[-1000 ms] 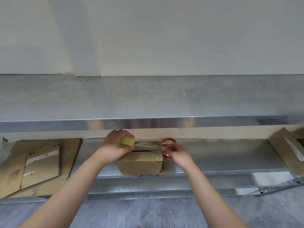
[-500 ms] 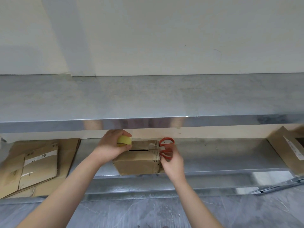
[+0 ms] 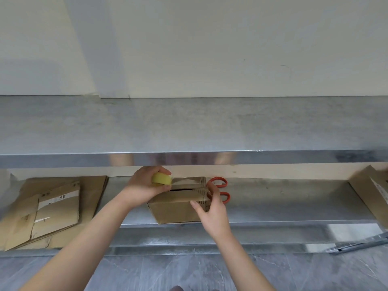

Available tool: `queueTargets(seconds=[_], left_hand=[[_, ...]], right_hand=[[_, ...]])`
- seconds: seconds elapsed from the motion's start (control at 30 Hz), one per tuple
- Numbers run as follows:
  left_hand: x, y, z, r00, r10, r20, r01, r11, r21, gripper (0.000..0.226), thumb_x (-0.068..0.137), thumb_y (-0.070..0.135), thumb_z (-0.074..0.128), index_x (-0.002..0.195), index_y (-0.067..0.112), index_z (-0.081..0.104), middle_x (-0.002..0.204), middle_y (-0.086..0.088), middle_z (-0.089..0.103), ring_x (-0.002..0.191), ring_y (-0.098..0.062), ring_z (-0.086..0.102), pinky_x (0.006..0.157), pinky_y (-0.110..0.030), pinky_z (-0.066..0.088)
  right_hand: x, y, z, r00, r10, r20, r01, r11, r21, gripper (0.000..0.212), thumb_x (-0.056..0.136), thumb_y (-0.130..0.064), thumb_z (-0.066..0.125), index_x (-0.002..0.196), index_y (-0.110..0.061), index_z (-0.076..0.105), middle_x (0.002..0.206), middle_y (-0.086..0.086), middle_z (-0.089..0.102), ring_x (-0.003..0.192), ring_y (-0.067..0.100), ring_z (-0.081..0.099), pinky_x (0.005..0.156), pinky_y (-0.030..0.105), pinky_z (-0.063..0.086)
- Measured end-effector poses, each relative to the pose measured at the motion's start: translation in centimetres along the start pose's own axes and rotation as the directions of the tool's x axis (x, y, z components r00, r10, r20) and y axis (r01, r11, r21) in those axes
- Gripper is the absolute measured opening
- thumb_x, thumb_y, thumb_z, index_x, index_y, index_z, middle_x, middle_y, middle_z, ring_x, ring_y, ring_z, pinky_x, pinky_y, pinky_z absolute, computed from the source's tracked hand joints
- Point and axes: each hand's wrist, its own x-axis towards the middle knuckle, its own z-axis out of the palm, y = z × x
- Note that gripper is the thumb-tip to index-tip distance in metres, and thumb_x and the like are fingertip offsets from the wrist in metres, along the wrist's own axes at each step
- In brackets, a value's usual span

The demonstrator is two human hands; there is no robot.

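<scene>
Past one flattened-cardboard stack [image 3: 58, 206] at the shelf's [image 3: 283, 208] left end, the left hand [image 3: 144, 185] grips one yellow tape roll [image 3: 161, 179] atop one box [image 3: 174, 208] at the front edge, the right hand [image 3: 214, 213] spread against its right end, before one pair of scissors [image 3: 220, 182].

Person, arms only in view. Left forearm [image 3: 84, 238] and right forearm [image 3: 241, 259] bare, uncovered from frame edge to wrist. Left grip [image 3: 144, 185] and right grip [image 3: 214, 213]: bare hands, slender fingers.
</scene>
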Motion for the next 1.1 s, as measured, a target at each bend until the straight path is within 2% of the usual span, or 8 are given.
queueTargets(seconds=[0.1, 0.17, 0.3, 0.5, 0.67, 0.87, 1.0, 1.1], left_hand=[[-0.2, -0.3, 0.0, 1.0, 0.016, 0.003, -0.016, 0.999, -0.029, 0.032, 0.072, 0.037, 0.081, 0.097, 0.043, 0.061, 0.105, 0.025, 0.058, 0.102, -0.003, 0.053, 0.085, -0.022, 0.039], [-0.2, -0.5, -0.1, 1.0, 0.021, 0.004, -0.021, 0.998, -0.058, 0.032, 0.071, 0.038, 0.082, 0.096, 0.043, 0.062, 0.104, 0.027, 0.058, 0.101, 0.0, 0.053, 0.083, -0.021, 0.04], [-0.1, -0.8, -0.1, 1.0, 0.007, 0.005, -0.007, 0.998, -0.058, 0.033, 0.071, 0.041, 0.081, 0.097, 0.046, 0.061, 0.108, 0.022, 0.058, 0.102, -0.003, 0.052, 0.084, -0.023, 0.039], [0.0, -1.0, -0.6, 0.998, 0.039, 0.04, -0.035, 0.994, -0.108, 0.036, 0.074, 0.044, 0.079, 0.106, 0.051, 0.063, 0.111, 0.021, 0.061, 0.105, -0.002, 0.053, 0.088, -0.021, 0.041], [-0.9, -1.9, -0.4, 1.0, -0.012, -0.011, 0.009, 0.97, -0.242, 0.035, 0.077, 0.035, 0.079, 0.1, 0.047, 0.058, 0.104, 0.018, 0.06, 0.093, 0.008, 0.053, 0.07, -0.004, 0.039], [-1.4, -2.3, -0.1, 1.0, 0.022, 0.006, -0.019, 0.948, -0.317, 0.028, 0.079, 0.034, 0.077, 0.097, 0.044, 0.058, 0.101, 0.02, 0.063, 0.094, 0.003, 0.057, 0.071, -0.006, 0.044], [-2.0, -2.5, 0.1, 0.999, 0.043, -0.016, -0.046, 0.906, -0.42, 0.031, 0.077, 0.046, 0.073, 0.104, 0.035, 0.062, 0.105, 0.012, 0.064, 0.101, -0.002, 0.057, 0.079, -0.011, 0.044], [-2.2, -2.8, 0.4, 0.997, 0.005, -0.077, -0.038, 0.902, -0.43, 0.023, 0.081, 0.033, 0.076, 0.1, 0.038, 0.062, 0.104, 0.009, 0.064, 0.103, 0.001, 0.057, 0.08, -0.007, 0.042]], right_hand=[[0.9, 0.1, -0.7, 0.988, -0.03, 0.154, 0.029, 1.0, 0.011, 0.087, 0.083, -0.051, 0.069, 0.15, -0.045, 0.013, 0.149, -0.024, 0.022, 0.136, -0.002, 0.026, 0.107, 0.018, 0.026], [1.5, 0.0, -0.9, 0.972, -0.028, 0.233, 0.019, 0.999, 0.04, 0.091, 0.084, -0.05, 0.068, 0.151, -0.045, 0.008, 0.154, -0.026, 0.01, 0.141, -0.003, 0.016, 0.11, 0.019, 0.021], [1.4, -0.1, 0.0, 0.962, 0.009, 0.271, -0.055, 0.985, 0.161, 0.101, 0.079, -0.048, 0.075, 0.15, -0.048, 0.002, 0.15, -0.022, 0.032, 0.134, -0.008, 0.033, 0.107, 0.014, 0.028], [1.9, 1.2, -0.6, 0.975, -0.009, 0.224, -0.008, 0.997, 0.075, 0.097, 0.076, -0.045, 0.079, 0.148, -0.041, 0.015, 0.138, -0.031, 0.037, 0.132, -0.002, 0.04, 0.101, 0.008, 0.033], [2.8, 1.3, -1.2, 0.968, -0.082, 0.237, 0.096, 0.994, -0.05, 0.096, 0.074, -0.05, 0.078, 0.149, -0.035, 0.019, 0.147, -0.013, 0.039, 0.133, 0.006, 0.041, 0.104, 0.021, 0.037], [2.9, 1.2, -1.5, 0.949, -0.084, 0.305, 0.104, 0.993, -0.048, 0.088, 0.075, -0.068, 0.064, 0.146, -0.055, 0.014, 0.153, -0.016, 0.03, 0.139, 0.004, 0.029, 0.11, 0.025, 0.029], [2.7, 1.1, -1.4, 0.962, -0.095, 0.256, 0.104, 0.994, -0.02, 0.082, 0.08, -0.064, 0.064, 0.144, -0.059, 0.012, 0.146, -0.029, 0.03, 0.132, -0.011, 0.028, 0.105, 0.011, 0.025], [1.9, 1.0, -1.0, 0.987, -0.073, 0.142, 0.072, 0.997, 0.009, 0.073, 0.072, -0.076, 0.06, 0.133, -0.059, 0.022, 0.128, -0.046, 0.031, 0.114, -0.022, 0.035, 0.089, -0.007, 0.027]])
